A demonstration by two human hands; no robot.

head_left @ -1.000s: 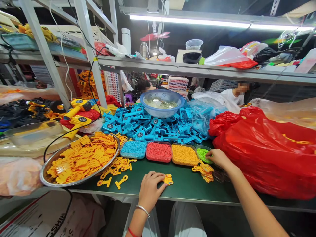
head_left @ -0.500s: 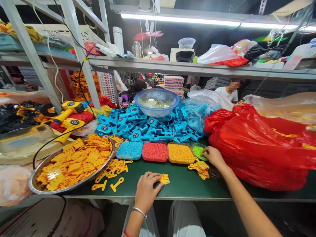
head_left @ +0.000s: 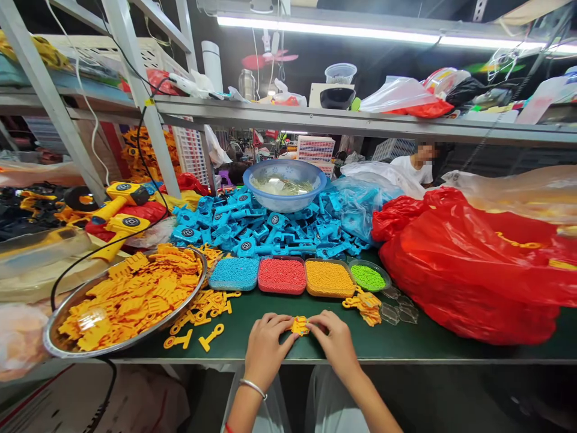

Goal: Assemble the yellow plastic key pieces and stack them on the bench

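The worktop (head_left: 270,304) is dark green. On it sits the red-bead tray (head_left: 282,291); the blue-bead tray (head_left: 232,288) is just left of it, the orange-bead tray (head_left: 330,295) just right, the green-bead dish (head_left: 386,278) beyond that. Behind the red-bead tray lie heaped blue parts (head_left: 274,225). Farther left are T-parts (head_left: 210,338) and a pan (head_left: 53,338); farther right, yellow pieces (head_left: 367,308), clear pieces (head_left: 391,314), a red bag (head_left: 460,258).

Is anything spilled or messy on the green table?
Nothing clearly looks spilled, but loose yellow ring-ended pieces lie scattered beside the metal bowl. They look messy, outside any container, though maybe that's on purpose.
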